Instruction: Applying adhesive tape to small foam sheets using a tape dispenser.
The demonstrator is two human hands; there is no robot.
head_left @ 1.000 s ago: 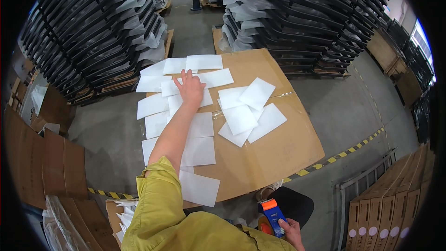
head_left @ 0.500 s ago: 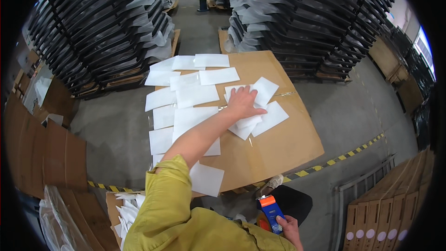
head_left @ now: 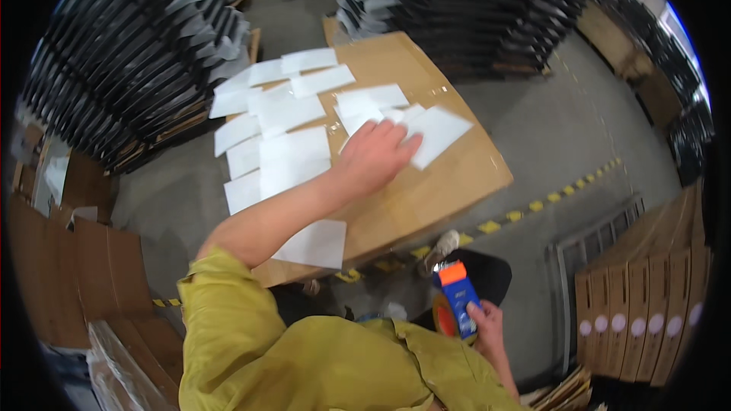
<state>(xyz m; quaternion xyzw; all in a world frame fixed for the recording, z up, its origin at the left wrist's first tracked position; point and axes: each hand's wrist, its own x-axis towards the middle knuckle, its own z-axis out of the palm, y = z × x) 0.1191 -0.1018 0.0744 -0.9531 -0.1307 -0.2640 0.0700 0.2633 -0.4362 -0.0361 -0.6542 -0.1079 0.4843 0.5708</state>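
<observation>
A sheet of brown cardboard [head_left: 426,198] forms the top of the work surface, with thin white foam sheets lying on it. My left hand [head_left: 378,154] reaches over a loose, overlapping group of these sheets, fingers bent and thumb apart. Its fingertips touch or hover just over the group; motion blur hides the exact contact. Beside the thumb lies a tilted white sheet [head_left: 443,135], and beyond the fingers is another white sheet [head_left: 381,97]. Low at the right, my right hand [head_left: 487,323] grips a blue tape dispenser [head_left: 461,301] with an orange top part.
More white sheets [head_left: 293,156] overlap along the cardboard's left side. Tall stacks of black frames [head_left: 464,7] with wrapping stand beyond. Flat brown cartons [head_left: 636,320] stand at the right, by a grey metal rack [head_left: 567,281]. Yellow-black tape [head_left: 514,217] crosses the floor.
The whole view has shifted, so the cardboard appears higher and further left. My left hand has slid slightly nearer and right over the sheets, which now lie differently. My right hand still holds the dispenser.
</observation>
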